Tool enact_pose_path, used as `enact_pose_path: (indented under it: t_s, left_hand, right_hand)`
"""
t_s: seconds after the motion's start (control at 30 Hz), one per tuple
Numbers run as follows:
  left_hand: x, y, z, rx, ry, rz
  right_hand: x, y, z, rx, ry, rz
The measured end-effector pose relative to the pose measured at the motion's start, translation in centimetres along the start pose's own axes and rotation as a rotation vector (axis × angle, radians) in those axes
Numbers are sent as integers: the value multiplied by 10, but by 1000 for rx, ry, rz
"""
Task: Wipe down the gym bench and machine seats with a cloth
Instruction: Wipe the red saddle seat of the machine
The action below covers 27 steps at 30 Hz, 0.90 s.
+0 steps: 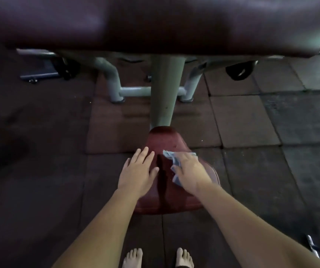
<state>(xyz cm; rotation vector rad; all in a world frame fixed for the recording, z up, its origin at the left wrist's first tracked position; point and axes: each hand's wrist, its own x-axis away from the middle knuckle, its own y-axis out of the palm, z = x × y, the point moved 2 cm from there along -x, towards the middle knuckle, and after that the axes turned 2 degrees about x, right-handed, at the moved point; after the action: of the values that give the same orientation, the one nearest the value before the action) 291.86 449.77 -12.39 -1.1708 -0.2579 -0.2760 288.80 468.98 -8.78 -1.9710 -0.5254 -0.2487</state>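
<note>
Head view, looking down: dark red seat [165, 141] low in the middle, at the foot of a pale grey post [165, 89] running up to a big purple pad [155, 22] across the top. Left hand [137, 172] flat on the seat's left half, fingers straight and slightly spread, holding nothing. Right hand [191, 172] laid over a blue-grey cloth [175, 161], pressing it onto the seat's right half, fingers fairly straight; cloth edges poking out past the fingertips and beside the thumb. Hands just beside each other, a strip of bare seat between. Dark rubber floor tiles [244, 122] all around. Bare feet [133, 257] at the bottom edge, near the seat's front.
</note>
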Motion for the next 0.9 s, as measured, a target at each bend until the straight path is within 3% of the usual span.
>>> enact_pose_path:
  t_s: [0.13, 0.33, 0.63, 0.9]
  left_hand:
    - [-2, 37, -10, -85, 0, 81]
    - [-3, 49, -14, -127, 25, 166]
    - [-5, 54, -14, -191, 8, 147]
    - [-4, 53, -18, -159, 22, 152]
  right_hand:
    - [1, 45, 16, 222, -185, -38]
    - [-18, 33, 27, 399, -313, -76]
    - [-132, 25, -4, 386, -269, 70]
    - [-3, 46, 23, 401, -401, -85]
